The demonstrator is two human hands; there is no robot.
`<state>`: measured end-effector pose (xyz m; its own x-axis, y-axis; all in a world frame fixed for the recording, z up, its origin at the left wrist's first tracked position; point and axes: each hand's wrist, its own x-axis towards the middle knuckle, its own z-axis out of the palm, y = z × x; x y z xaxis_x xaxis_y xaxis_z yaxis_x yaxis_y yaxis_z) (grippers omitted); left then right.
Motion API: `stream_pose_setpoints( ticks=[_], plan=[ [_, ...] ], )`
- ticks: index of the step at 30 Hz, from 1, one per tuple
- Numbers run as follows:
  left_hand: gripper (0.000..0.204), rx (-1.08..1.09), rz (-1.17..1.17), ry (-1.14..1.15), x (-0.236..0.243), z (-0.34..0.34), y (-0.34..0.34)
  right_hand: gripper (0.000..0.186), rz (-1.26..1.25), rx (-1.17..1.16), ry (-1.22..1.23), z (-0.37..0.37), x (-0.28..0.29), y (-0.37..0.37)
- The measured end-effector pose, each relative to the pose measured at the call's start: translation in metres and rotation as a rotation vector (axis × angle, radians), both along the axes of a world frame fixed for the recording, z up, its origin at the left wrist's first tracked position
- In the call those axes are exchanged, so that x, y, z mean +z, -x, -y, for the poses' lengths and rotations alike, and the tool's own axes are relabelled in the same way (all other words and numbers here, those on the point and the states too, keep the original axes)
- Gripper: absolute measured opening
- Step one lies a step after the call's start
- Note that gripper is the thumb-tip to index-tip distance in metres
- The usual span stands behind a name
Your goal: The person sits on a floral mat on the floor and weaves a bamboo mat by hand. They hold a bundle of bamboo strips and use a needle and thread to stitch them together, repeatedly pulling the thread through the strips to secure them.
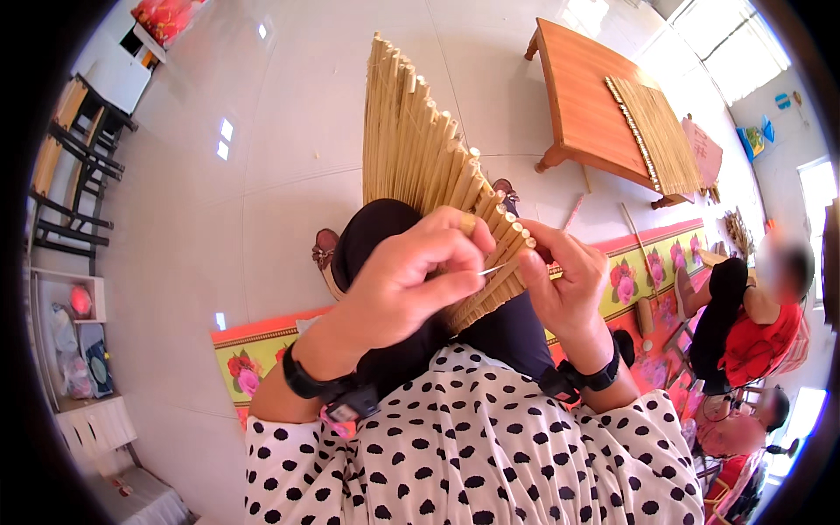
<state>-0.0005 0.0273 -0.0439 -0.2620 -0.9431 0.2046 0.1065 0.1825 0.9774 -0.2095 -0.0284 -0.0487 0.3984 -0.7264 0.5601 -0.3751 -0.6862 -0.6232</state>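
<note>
A bundled mat of pale straw rods, with round cut ends along one edge, stands across my lap over my dark-trousered legs. My left hand is closed in a pinch on a thin, pale needle-like strand at the rods' near end; a yellowish band wraps one finger. My right hand grips the mat's right end just below the cut tips, its thumb close beside the strand's far end.
A wooden table at the upper right bears another straw mat. A floral floor runner crosses behind me. At the right sit co-workers, one in red. Chairs and a shelf unit line the left.
</note>
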Motion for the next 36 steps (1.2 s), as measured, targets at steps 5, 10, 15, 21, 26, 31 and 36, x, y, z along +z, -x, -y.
stream_pose_setpoints(
  ticks=[5,10,15,21,26,31,36],
  plan=[
    [0.011,-0.196,-0.913,-0.017,0.016,-0.019,-0.033,0.049,0.005,0.008,0.121,-0.004,-0.011,0.002],
    [0.017,0.208,-0.579,0.175,0.042,-0.077,-0.123,0.047,0.072,-0.096,0.141,-0.01,-0.028,-0.005],
    [0.021,0.459,-0.21,0.201,0.053,-0.125,-0.165,0.038,0.201,-0.07,0.08,-0.015,-0.036,-0.02],
    [0.011,0.444,-0.046,-0.269,0.011,-0.145,-0.159,0.032,0.245,-0.014,0.122,-0.007,-0.037,-0.018],
    [0.006,0.339,0.369,-0.539,-0.012,-0.097,-0.073,0.032,0.25,-0.023,0.165,-0.008,-0.039,-0.022],
    [0.01,0.363,0.488,-0.509,0.007,-0.064,-0.068,0.033,0.268,0.042,0.178,-0.005,-0.035,-0.023],
    [0.011,0.707,0.469,-0.504,-0.011,-0.064,-0.096,0.036,0.285,0.046,0.178,-0.008,-0.037,-0.021]
  ],
)
